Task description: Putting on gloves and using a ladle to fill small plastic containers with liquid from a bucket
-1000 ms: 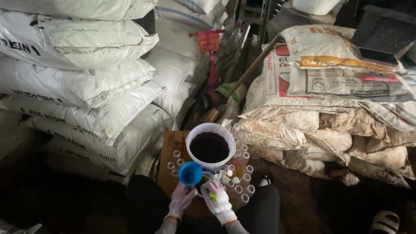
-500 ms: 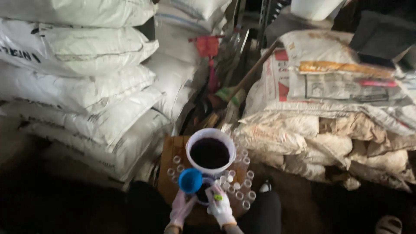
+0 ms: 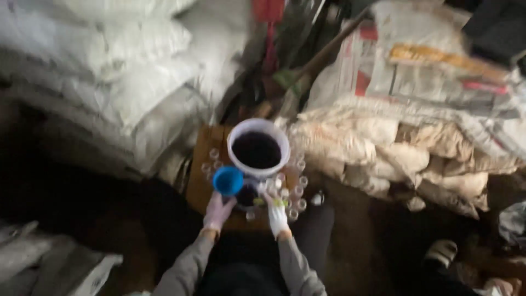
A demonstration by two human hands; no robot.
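Funnel (image 3: 228,180), blue, gripped by left hand (image 3: 218,210); right hand (image 3: 276,215) grasp blurred, cannot tell; white bucket (image 3: 258,148) behind; white sacks (image 3: 137,71) left, tan sacks (image 3: 405,148) right.

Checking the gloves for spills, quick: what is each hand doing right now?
Left hand: holds up the blue funnel; grip too blurred to judge.
Right hand: by the small clear bottles; open or closed cannot be told.

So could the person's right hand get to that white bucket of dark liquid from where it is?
Probably yes. The right hand sits just below the white bucket, with only small open bottles standing between them, and it could pass above those. The picture is blurred, though.
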